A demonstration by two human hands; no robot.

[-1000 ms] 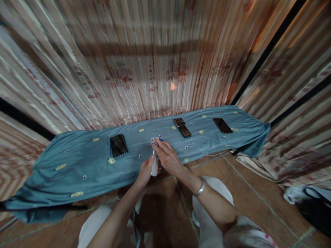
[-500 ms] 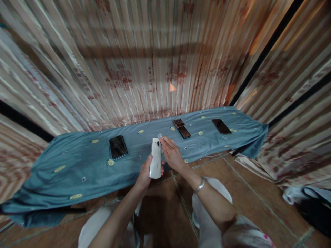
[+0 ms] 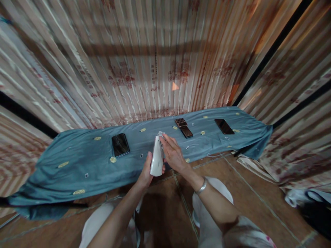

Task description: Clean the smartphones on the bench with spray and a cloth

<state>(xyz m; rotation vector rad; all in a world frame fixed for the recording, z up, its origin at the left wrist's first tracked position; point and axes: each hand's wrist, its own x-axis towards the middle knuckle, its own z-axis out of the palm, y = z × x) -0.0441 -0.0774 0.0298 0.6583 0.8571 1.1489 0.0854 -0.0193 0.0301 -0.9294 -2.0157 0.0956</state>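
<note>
White phone sits at the centre of the frame, held nearly on edge above the front border of the blue cloth, its pale back turned toward the left. The left hand is clenched around its lower end from underneath. The right hand pinches a small crumpled wipe against the phone's upper end, so the wiping looks to be under way on this one, judging from the grip alone.

Going left to right along the counter: a dark phone lies flat at centre left, well apart from the hands; a smaller dark phone lies right of centre, with a patterned brown case touching its far end; another dark phone lies toward the right end. These three lie untouched, and whether they are already cleaned cannot be told.

Red printed marks show on the corrugated wall behind, too blurred to read. No brand or label is legible on any phone.
</note>
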